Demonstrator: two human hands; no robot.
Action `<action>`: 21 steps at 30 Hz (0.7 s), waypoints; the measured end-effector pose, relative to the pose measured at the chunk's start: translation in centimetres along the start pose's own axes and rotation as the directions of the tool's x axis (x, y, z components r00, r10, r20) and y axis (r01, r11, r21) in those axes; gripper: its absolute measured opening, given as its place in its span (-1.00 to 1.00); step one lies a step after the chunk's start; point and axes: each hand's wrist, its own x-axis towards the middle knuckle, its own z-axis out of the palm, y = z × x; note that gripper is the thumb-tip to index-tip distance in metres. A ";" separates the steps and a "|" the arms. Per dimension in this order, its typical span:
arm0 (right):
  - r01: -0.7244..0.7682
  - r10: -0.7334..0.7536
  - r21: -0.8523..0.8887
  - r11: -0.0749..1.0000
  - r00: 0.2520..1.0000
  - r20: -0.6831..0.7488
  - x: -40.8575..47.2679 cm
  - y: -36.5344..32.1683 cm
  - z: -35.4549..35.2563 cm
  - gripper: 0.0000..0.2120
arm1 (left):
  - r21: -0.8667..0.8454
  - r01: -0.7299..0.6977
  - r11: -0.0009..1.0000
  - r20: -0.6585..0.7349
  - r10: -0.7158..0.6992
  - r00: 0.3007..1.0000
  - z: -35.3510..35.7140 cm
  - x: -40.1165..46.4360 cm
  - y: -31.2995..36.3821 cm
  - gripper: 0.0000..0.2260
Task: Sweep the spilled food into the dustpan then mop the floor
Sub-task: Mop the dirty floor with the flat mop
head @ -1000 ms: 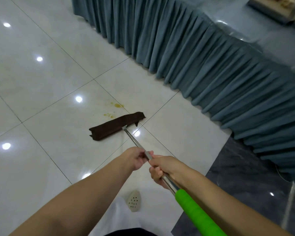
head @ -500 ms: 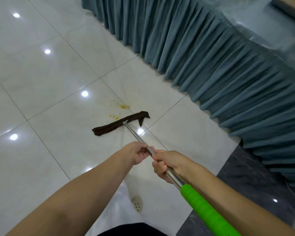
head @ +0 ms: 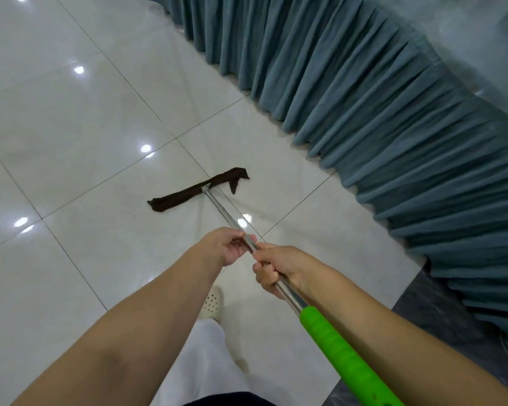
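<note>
A mop with a dark brown cloth head (head: 188, 192) lies flat on the glossy white tile floor (head: 71, 127), at a crossing of tile seams. Its steel pole (head: 226, 213) runs back toward me and ends in a bright green grip (head: 335, 350). My left hand (head: 228, 246) holds the pole from the left side, and my right hand (head: 276, 269) is wrapped around it just behind, above the green grip. No yellow stain shows on the tiles around the mop head. No dustpan is in view.
A pleated teal table skirt (head: 379, 118) runs diagonally along the right side down to the floor. A dark grey floor strip (head: 428, 323) lies at the lower right. My white trouser leg (head: 206, 356) and a cream perforated shoe (head: 211, 301) are below my hands.
The mop head has been pushed forward over the spot where yellow stains showed, and those stains are no longer visible. My foot has stepped forward and the view has shifted.
</note>
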 end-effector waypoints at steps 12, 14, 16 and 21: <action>-0.059 0.028 0.268 0.962 0.993 0.116 3.9 -7.4 3.5 -0.63 | 0.091 -0.055 0.994 -0.099 0.064 0.993 2.1 3.1 8.2 -0.73; -0.055 0.020 0.286 0.957 0.992 0.124 3.5 -7.0 2.2 -0.65 | 0.133 -0.057 0.990 -0.101 0.070 0.992 2.9 3.0 7.2 -0.76; -0.064 0.027 0.271 0.960 0.990 0.137 3.0 -6.3 0.3 -0.67 | 0.162 -0.056 0.985 -0.104 0.073 0.992 3.9 2.9 5.7 -0.81; -0.081 0.049 0.235 0.969 0.989 0.137 1.0 -4.6 -6.0 -0.68 | 0.180 -0.071 0.981 -0.104 0.091 0.990 7.5 2.7 -0.1 -0.86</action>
